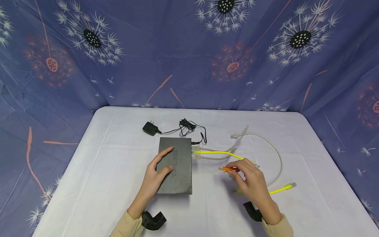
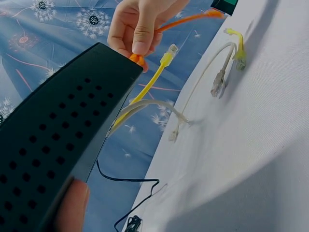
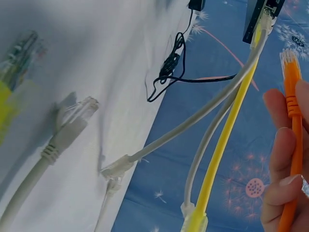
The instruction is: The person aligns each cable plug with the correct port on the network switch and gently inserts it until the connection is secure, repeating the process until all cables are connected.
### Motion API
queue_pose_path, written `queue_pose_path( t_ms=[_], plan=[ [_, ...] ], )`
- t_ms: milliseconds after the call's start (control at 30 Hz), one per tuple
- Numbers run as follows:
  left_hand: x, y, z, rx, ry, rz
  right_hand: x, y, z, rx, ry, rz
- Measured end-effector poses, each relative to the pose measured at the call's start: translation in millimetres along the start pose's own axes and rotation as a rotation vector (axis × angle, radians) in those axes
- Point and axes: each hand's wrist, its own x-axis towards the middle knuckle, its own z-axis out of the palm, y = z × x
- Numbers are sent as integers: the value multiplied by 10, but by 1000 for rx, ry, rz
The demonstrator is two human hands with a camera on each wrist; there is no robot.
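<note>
My left hand (image 1: pixel 151 181) holds a black TP-LINK network switch (image 1: pixel 182 184) by its left side, index fingertip and thumb on the top face. In the left wrist view, one finger (image 2: pixel 73 207) shows at its lower edge, below the vent holes. My right hand (image 1: pixel 251 179) pinches an orange network cable (image 3: pixel 292 108) just behind its clear plug (image 3: pixel 288 62). That plug points left towards the switch and stands apart from it. A yellow cable (image 1: pixel 214 152) and grey cables (image 1: pixel 214 158) run from the switch's right side.
A black power adapter (image 1: pixel 150 128) lies behind the switch, its bundled cord (image 1: pixel 187 124) leading to the switch. Loose grey (image 1: pixel 279 158) and yellow (image 1: pixel 285 187) cable ends lie around my right hand. Black wrist mounts (image 1: pixel 154 221) sit at both sleeves. Patterned cloth (image 1: pixel 177 49) hangs behind the table.
</note>
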Motion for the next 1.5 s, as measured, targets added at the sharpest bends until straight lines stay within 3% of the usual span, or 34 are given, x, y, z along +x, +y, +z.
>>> queue_pose_path(
  t_ms=[600, 867, 1200, 1500],
  plan=[
    [-23, 0, 7, 9, -2, -6, 109, -61, 76, 62, -7, -114],
    [-26, -3, 10, 5, -1, -5, 108, -70, 100, 14, -92, -68],
    [-24, -1, 13, 4, -8, -2, 126, -87, 180, 16, -85, -123],
    [-22, -1, 11, -1, -14, 3, 134, -94, 234, 15, -141, -91]
  ],
)
